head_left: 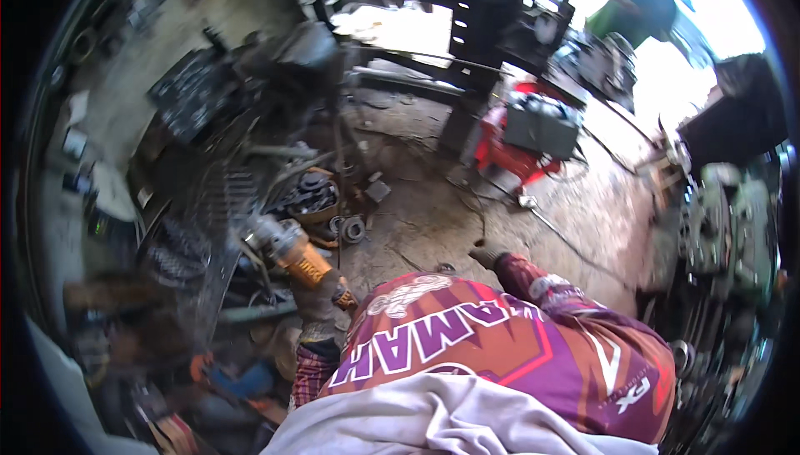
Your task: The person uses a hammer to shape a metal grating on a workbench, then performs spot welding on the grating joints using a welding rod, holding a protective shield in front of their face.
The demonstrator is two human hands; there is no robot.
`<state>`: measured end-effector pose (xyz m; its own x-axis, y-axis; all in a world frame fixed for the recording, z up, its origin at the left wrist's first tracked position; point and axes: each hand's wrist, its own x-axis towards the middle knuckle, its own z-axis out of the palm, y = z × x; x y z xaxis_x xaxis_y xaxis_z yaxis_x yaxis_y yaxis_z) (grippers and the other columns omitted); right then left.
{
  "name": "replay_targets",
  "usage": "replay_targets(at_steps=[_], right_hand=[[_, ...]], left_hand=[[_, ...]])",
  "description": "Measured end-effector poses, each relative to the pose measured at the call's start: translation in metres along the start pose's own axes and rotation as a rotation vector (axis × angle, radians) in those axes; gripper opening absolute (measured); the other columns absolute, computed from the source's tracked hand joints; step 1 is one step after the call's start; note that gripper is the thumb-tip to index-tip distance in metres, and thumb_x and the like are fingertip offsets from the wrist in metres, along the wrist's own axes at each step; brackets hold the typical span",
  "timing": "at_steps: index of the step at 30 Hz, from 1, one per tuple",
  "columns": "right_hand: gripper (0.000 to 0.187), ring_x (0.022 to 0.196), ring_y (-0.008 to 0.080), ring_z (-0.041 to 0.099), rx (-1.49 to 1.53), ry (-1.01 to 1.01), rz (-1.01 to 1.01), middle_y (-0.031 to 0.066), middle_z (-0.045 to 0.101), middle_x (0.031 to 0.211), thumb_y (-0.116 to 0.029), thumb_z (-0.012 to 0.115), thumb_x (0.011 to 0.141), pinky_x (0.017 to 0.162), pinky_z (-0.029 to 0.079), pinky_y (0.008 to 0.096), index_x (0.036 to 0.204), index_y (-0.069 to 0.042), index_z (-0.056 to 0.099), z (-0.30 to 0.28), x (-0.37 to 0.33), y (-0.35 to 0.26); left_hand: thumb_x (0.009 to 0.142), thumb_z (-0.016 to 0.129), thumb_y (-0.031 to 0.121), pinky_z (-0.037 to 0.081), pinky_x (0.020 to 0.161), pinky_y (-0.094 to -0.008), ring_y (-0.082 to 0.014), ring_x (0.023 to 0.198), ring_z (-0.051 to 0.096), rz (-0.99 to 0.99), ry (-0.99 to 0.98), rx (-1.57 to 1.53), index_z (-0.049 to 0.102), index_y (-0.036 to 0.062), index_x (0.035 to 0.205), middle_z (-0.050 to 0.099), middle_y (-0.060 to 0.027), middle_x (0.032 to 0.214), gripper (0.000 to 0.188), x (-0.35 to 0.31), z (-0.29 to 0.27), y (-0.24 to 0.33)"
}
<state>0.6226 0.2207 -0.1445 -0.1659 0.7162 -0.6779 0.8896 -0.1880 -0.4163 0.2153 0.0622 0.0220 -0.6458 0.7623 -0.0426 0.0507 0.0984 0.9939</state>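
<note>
My left hand [317, 298], in a dark glove, is closed around the body of an angle grinder [303, 260]. The grinder has an orange-yellow body and a grey metal head, which points away to the upper left beside a clutter of metal parts. My right hand [488, 255], also gloved, is out in front of me over the concrete floor [575, 242]. Its fingers are too small and blurred to read. A thin dark cable [483, 220] runs close to its fingertips; whether the two touch I cannot make out.
A red stand [497, 142] bearing a grey box-shaped unit [542, 128] stands ahead on the right. At left are a box of metal parts [310, 197] and a round metal ring [353, 230]. Metal castings [729, 226] line the right side. A person in green [637, 1] is at the far right.
</note>
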Motion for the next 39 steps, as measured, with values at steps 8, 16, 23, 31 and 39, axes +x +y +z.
replay_targets(at_steps=[8,16,23,31,39], right_hand=[[0.066,0.121,0.0366,0.059,0.06,-0.04,-0.003,0.0237,0.061,0.129,-0.046,0.063,0.083,0.103,0.045,0.0396,0.134,-0.005,0.058,-0.001,-0.058,-0.038],[0.056,0.09,0.0259,0.068,0.197,-0.081,0.092,0.0184,0.07,0.107,-0.033,0.066,0.085,0.077,0.055,0.0392,0.129,0.002,0.06,0.042,-0.043,0.029],[0.052,0.052,0.0202,0.06,0.35,-0.091,0.157,0.0114,0.064,0.073,-0.032,0.068,0.085,0.048,0.049,0.0358,0.121,0.004,0.061,0.052,-0.063,0.052],[0.057,0.06,0.0192,0.061,0.285,-0.087,0.077,0.0118,0.066,0.079,-0.032,0.066,0.085,0.052,0.051,0.0355,0.129,0.004,0.058,0.042,-0.054,0.018],[0.059,0.106,0.0258,0.066,0.215,-0.087,-0.157,0.0176,0.069,0.114,-0.036,0.067,0.087,0.09,0.051,0.0329,0.134,-0.003,0.055,0.025,-0.038,-0.071]], left_hand=[[0.067,0.088,0.022,0.054,0.079,-0.035,-0.02,0.088,0.063,0.026,-0.134,0.097,0.056,0.0055,0.118,0.062,-0.0058,0.105,0.063,0.001,0.018,0.011],[0.068,0.088,0.02,0.055,0.075,-0.0356,-0.0214,0.081,0.064,-0.005,-0.158,0.22,0.059,0.0053,0.111,0.063,-0.0066,0.1,0.054,-0.018,0.015,0.028],[0.066,0.088,0.02,0.053,0.082,-0.0366,-0.0239,0.091,0.064,0.111,-0.209,0.172,0.055,0.0053,0.119,0.063,-0.009,0.103,0.064,-0.013,0.032,0.047],[0.07,0.084,0.01,0.056,0.072,-0.0313,-0.0165,0.085,0.065,0.124,-0.17,0.124,0.053,0.0049,0.121,0.063,-0.0052,0.101,0.06,-0.014,0.016,0.007],[0.073,0.084,0.009,0.057,0.069,-0.0299,-0.0155,0.083,0.066,0.062,-0.171,-0.034,0.052,0.0049,0.122,0.063,-0.0051,0.098,0.059,-0.003,0.018,0.022]])
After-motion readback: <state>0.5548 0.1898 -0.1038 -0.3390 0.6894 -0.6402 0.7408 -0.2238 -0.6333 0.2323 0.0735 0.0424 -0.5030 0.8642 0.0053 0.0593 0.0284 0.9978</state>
